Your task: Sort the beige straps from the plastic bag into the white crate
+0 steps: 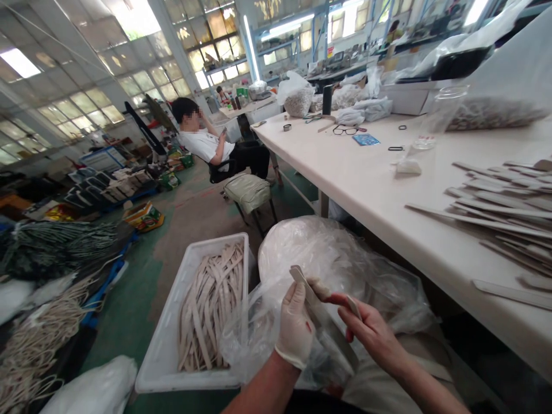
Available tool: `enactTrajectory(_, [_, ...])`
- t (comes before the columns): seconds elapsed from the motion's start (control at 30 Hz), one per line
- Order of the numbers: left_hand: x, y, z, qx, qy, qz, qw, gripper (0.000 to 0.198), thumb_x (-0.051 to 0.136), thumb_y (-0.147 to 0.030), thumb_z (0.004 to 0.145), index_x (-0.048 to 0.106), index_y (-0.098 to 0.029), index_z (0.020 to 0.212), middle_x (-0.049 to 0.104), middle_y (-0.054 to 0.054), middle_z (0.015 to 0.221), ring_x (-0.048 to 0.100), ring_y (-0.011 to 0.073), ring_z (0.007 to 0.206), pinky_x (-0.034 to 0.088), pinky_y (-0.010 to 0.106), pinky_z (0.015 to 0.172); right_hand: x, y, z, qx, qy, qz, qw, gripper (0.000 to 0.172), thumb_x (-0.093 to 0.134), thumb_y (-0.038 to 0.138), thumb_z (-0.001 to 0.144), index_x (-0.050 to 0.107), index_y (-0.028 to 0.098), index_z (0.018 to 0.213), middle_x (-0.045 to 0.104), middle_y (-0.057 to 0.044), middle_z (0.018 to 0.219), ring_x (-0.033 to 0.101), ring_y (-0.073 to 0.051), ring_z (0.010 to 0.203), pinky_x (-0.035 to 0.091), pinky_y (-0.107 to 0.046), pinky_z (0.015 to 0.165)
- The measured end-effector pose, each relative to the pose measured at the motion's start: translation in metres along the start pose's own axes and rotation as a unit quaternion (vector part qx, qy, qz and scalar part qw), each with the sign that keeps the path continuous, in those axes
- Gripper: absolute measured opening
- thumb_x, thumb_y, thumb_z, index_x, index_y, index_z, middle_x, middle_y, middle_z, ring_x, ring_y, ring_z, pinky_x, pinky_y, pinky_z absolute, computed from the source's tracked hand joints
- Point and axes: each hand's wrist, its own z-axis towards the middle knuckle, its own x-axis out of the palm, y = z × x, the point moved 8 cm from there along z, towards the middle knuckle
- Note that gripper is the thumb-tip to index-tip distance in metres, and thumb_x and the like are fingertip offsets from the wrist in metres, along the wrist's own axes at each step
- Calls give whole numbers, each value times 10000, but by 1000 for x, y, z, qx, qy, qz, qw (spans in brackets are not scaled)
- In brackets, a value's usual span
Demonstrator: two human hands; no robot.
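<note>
At far left, tangled pale cord (pixel 47 339) lies on the floor. Next, a white bin (pixel 161 351) holds beige strips (pixel 211 310); behind it are a seated person (pixel 219 144) and a stool (pixel 248 192). The gloved left hand (pixel 297 325) grips a flat strap (pixel 325 325) slanting between both hands. A clear plastic bag (pixel 319 241) bulges behind, overlapping the bin's edge. The bare right hand (pixel 371 328) pinches a narrow strip (pixel 354 307). Rightward, more straps (pixel 509 213) cover the table (pixel 357 178).
</note>
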Motion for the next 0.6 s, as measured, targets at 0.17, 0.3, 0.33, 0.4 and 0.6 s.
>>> enactTrajectory(0.17, [5,13,-9,-9,-15,-4,1000,319,689,-448,805,724,-160,938,719,67,833,670,187,775,513,298,762,37,-8,-4,40,89,35,995,469,542,632,871,595,172,793,488,24,639,462,-120,532,411,-217,469])
enactTrajectory(0.3, [0,12,-6,10,-13,10,1000,334,680,-457,815,728,-160,961,731,78,872,681,198,848,505,311,848,44,-17,-8,53,96,19,994,492,523,649,868,626,171,822,458,33,627,424,-114,534,369,-202,462])
enactTrajectory(0.33, [-1,12,-5,10,-11,18,1000,333,671,-456,824,727,-162,970,732,79,881,682,201,858,501,317,864,42,-17,-8,48,89,6,995,484,518,640,873,628,172,813,469,27,630,427,-119,543,369,-203,463])
enactTrajectory(0.4, [-3,12,-2,9,-2,44,999,342,655,-460,839,722,-159,986,734,86,904,682,210,879,495,325,880,36,-15,-8,34,72,-24,997,454,513,606,885,619,177,779,501,15,637,442,-132,561,377,-209,466])
enactTrajectory(0.6, [-1,14,0,8,44,134,990,367,571,-457,901,715,-135,1001,724,109,972,656,201,892,485,295,847,27,-7,-6,2,46,-74,996,386,510,535,901,614,191,761,594,-7,673,505,-165,601,415,-231,512])
